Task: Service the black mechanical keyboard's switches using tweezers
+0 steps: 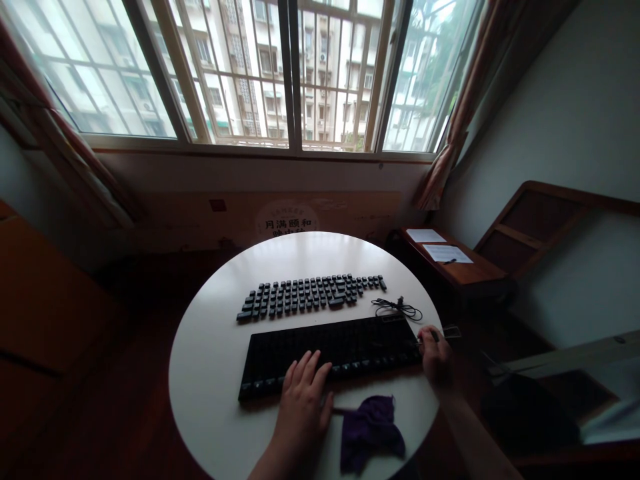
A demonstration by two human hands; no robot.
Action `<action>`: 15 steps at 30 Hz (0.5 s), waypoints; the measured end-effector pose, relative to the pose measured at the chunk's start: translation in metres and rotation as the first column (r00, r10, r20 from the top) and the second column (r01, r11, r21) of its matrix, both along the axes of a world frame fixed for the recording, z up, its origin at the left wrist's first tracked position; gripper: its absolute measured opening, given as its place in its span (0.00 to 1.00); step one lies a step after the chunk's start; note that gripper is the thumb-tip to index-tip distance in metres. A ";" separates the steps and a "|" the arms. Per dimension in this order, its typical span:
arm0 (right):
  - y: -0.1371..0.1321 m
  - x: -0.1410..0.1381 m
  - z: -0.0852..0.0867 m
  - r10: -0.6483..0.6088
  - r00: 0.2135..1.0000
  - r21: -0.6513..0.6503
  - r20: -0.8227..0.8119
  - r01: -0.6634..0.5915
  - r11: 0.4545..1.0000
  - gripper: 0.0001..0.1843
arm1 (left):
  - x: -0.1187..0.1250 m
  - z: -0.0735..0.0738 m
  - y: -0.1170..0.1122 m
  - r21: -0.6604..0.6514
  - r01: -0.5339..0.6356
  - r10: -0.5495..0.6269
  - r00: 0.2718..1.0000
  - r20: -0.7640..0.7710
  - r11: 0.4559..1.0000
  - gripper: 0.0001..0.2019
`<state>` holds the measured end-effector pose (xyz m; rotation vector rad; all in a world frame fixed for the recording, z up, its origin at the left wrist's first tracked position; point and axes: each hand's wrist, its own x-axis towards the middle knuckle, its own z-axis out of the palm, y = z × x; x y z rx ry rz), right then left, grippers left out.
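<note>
A black keyboard base (350, 347) without its keycaps lies on a round white table (210, 360). My left hand (303, 400) rests flat on the base's front edge, fingers stretched out. My right hand (434, 353) is closed at the base's right end on a thin wire tool (450, 331) that sticks out to the right. Several black keycaps (310, 295) are laid out in rows behind the base. A purple cloth (370, 433) lies crumpled near the table's front edge, right of my left hand.
A coiled black cable (397, 308) lies at the table's back right. A wooden side table (457, 263) with papers stands to the right, below a barred window (280, 73). A dark wooden floor surrounds the table.
</note>
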<state>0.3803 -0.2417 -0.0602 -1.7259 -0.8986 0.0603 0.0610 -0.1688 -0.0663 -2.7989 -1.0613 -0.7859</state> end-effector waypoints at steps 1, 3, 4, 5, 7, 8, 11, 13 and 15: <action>0.000 -0.001 -0.001 0.001 1.000 0.001 -0.013 -0.001 1.000 0.21 | 0.000 -0.001 0.000 0.001 -0.001 0.001 1.000 0.002 1.000 0.23; -0.002 -0.004 -0.002 0.001 0.999 0.009 -0.044 -0.001 1.000 0.20 | 0.000 -0.002 0.000 -0.007 -0.002 0.002 1.000 0.013 1.000 0.23; -0.002 -0.005 -0.002 -0.002 0.998 0.013 -0.055 0.003 1.000 0.19 | 0.000 -0.002 0.000 -0.015 -0.001 0.002 1.000 0.019 1.000 0.23; -0.003 -0.006 -0.003 -0.007 0.998 0.018 -0.065 0.008 1.000 0.19 | 0.000 -0.002 0.000 -0.023 0.001 0.000 1.000 0.024 1.000 0.23; -0.003 -0.008 -0.003 -0.010 0.997 0.026 -0.077 0.012 1.000 0.19 | 0.000 -0.002 0.000 -0.041 0.002 -0.001 1.000 0.024 0.999 0.24; -0.003 -0.009 -0.003 -0.005 0.997 0.029 -0.079 0.008 1.000 0.19 | 0.000 -0.002 0.000 -0.048 0.001 0.000 1.000 0.021 0.999 0.24; -0.002 -0.010 -0.003 0.010 0.997 0.035 -0.082 -0.007 0.999 0.19 | 0.000 -0.001 0.000 -0.048 -0.001 0.002 1.000 0.015 0.999 0.24; -0.002 -0.011 -0.003 0.010 0.997 0.042 -0.083 -0.007 0.999 0.19 | 0.000 0.000 0.000 -0.041 0.003 -0.002 1.000 0.019 0.999 0.24; -0.002 -0.011 -0.003 0.009 0.997 0.051 -0.081 -0.005 0.999 0.19 | 0.000 0.000 0.000 -0.037 0.004 -0.003 1.000 0.025 0.999 0.24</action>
